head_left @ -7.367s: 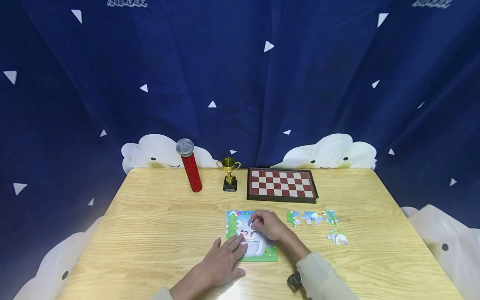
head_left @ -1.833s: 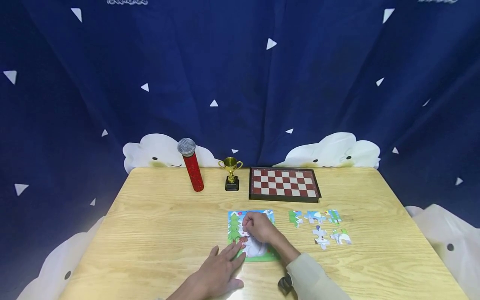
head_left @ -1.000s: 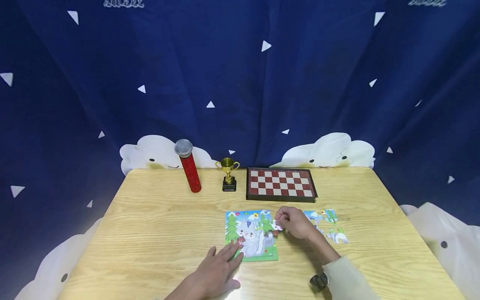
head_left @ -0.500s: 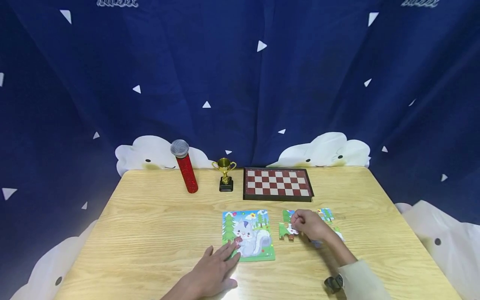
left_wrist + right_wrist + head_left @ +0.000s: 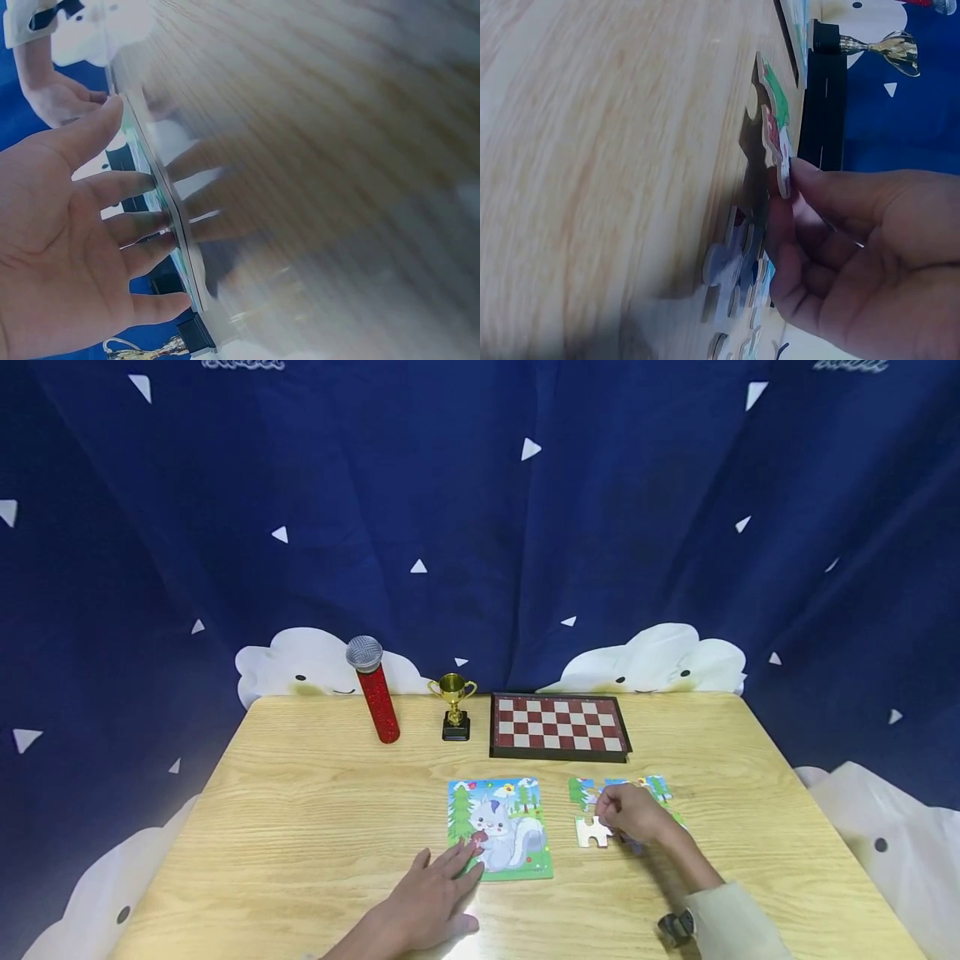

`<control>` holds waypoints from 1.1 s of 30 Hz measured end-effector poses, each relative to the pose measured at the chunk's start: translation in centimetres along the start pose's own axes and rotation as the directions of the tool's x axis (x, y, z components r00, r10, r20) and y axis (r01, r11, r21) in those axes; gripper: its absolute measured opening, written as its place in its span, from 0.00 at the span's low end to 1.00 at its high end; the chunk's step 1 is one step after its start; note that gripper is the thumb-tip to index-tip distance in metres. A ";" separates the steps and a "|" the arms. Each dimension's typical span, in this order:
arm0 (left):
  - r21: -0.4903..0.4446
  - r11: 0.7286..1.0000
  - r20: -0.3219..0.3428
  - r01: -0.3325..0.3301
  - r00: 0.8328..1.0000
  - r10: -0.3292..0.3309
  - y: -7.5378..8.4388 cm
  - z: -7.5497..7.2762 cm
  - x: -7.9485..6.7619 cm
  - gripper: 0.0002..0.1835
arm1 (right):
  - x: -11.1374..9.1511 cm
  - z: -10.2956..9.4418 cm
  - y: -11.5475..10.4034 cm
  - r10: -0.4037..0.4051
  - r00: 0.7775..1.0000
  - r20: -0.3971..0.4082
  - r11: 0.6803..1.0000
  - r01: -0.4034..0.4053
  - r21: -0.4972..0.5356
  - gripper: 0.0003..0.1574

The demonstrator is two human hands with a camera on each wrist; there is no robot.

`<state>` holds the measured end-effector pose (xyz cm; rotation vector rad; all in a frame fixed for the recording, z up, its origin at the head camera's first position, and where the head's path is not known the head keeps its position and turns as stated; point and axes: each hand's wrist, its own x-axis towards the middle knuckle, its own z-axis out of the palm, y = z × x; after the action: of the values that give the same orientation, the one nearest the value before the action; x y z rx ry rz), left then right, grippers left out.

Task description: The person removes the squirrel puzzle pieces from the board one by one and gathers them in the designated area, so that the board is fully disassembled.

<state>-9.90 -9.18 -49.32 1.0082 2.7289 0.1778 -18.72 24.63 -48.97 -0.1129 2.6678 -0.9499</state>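
Note:
In the head view, a square squirrel puzzle (image 5: pixel 510 847) lies on the table. My left hand (image 5: pixel 435 897) rests with straight fingers on its lower left corner. The left wrist view shows the left palm (image 5: pixel 60 240) beside the puzzle's thin edge (image 5: pixel 176 217). To the right, my right hand (image 5: pixel 637 814) pinches a puzzle piece (image 5: pixel 592 833), whitish with glare. In the right wrist view, thumb and fingers hold this green, white and red piece (image 5: pixel 778 97) tilted just over the table. Loose pieces (image 5: pixel 581 791) lie behind and under the right hand, partly hidden.
Along the table's back stand a red microphone (image 5: pixel 378 702), a small gold trophy cup (image 5: pixel 453 693) and a red-and-white checkered board (image 5: pixel 558 727). A dark blue curtain (image 5: pixel 450 485) hangs behind. More loose pieces (image 5: pixel 724 266) lie near the right fingers.
My right hand has moved from over the squirrel puzzle rightward to the loose pieces, carrying one piece. A grey-and-purple piece has joined the loose ones. The left hand has stayed at the puzzle's corner.

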 end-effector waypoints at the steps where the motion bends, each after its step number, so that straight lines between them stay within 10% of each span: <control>1: 0.000 1.000 0.000 0.000 1.000 0.000 0.0 0.0 0.0 0.38 | 0.0 0.0 0.0 0.001 1.000 -0.006 1.000 -0.001 -0.013 0.07; 33: 0.022 1.000 0.004 -0.021 1.000 0.020 1.9 -0.8 1.2 0.38 | 0.4 3.7 -5.4 -0.213 0.976 0.044 0.977 0.212 0.016 0.03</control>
<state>-9.80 -6.98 -48.43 1.0417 2.7234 0.1492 -18.14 18.12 -48.36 -0.4200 2.6462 -1.0126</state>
